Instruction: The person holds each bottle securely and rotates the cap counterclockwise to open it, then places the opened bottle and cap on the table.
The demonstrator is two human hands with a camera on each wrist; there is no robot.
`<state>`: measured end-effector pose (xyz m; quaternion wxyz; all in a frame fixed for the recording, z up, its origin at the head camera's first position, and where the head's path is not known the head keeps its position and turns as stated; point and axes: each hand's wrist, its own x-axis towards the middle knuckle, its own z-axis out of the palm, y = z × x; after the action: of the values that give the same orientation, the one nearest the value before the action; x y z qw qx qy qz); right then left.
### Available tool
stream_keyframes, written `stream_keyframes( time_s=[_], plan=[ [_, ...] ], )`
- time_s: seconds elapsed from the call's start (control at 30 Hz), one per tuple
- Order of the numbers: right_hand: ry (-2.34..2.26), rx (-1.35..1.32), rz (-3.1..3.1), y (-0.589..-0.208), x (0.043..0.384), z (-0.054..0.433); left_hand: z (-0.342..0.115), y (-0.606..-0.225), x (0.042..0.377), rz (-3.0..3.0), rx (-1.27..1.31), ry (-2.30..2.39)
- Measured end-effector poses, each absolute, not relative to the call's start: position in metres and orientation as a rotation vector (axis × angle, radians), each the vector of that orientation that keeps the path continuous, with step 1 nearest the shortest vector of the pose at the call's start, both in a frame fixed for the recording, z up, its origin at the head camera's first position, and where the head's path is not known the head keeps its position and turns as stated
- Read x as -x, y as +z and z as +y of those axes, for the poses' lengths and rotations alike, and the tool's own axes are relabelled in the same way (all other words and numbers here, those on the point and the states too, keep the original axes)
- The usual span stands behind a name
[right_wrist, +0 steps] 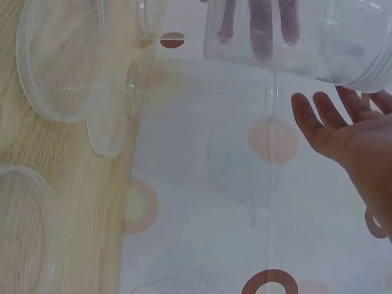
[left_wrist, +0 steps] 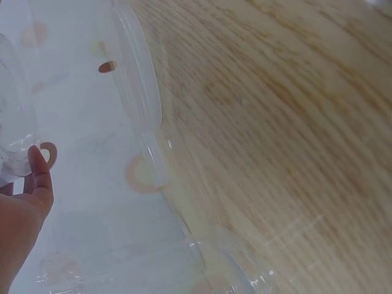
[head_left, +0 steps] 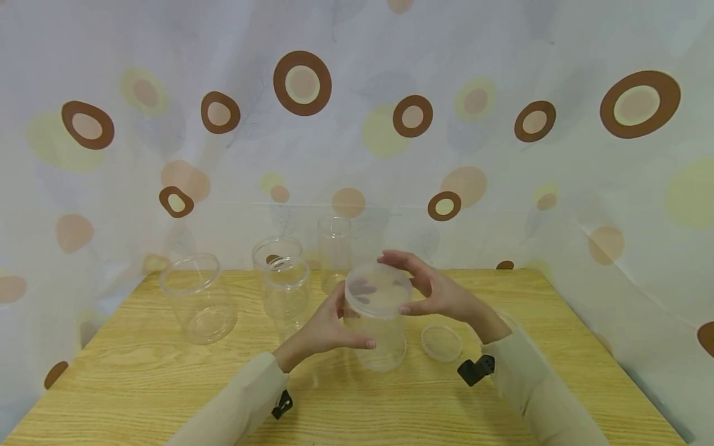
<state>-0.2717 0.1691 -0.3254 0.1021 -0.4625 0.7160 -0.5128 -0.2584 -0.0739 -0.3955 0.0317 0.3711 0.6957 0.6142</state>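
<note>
A clear plastic jar (head_left: 382, 347) with a frosted lid (head_left: 379, 288) stands upright near the table's middle. My left hand (head_left: 329, 325) grips its left side, thumb across the front and fingers behind. In the right wrist view the left fingers (right_wrist: 260, 27) show through the jar wall. My right hand (head_left: 440, 294) is at the lid's right side. Its thumb touches the near rim; its fingers reach loosely spread around the far rim. In the right wrist view two of these fingertips (right_wrist: 300, 104) stand apart from the jar. A round clear lid (head_left: 442, 344) lies flat to the jar's right.
Left of my hands stand a wide open jar (head_left: 199, 303), a narrower jar (head_left: 287, 291) and another jar (head_left: 259, 254) behind it. A tall slim jar (head_left: 334, 248) stands at the back. More lids (right_wrist: 27, 233) lie on the wooden table (head_left: 357, 415). Patterned sheeting (head_left: 357, 155) hangs behind.
</note>
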Motion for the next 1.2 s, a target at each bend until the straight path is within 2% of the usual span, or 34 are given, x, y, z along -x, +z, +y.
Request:
stream_keyframes(
  time_s=[0.33, 0.6, 0.9, 1.2],
  plan=[
    [-1.489, 1.170, 2.544, -0.333, 0.248, 0.155, -0.075, -0.388, 0.253, 2.154, -1.099, 1.881],
    [-1.494, 1.106, 2.555, -0.335, 0.247, 0.150, -0.075, -0.373, 0.243, 2.126, -1.127, 1.875],
    [-1.495, 1.236, 2.147, -0.331, 0.264, 0.161, -0.075, -0.392, 0.257, 2.126, -1.152, 1.873],
    [-1.464, 1.308, 1.911, -0.326, 0.277, 0.166, -0.075, -0.394, 0.257, 2.133, -1.163, 1.831]
  ],
)
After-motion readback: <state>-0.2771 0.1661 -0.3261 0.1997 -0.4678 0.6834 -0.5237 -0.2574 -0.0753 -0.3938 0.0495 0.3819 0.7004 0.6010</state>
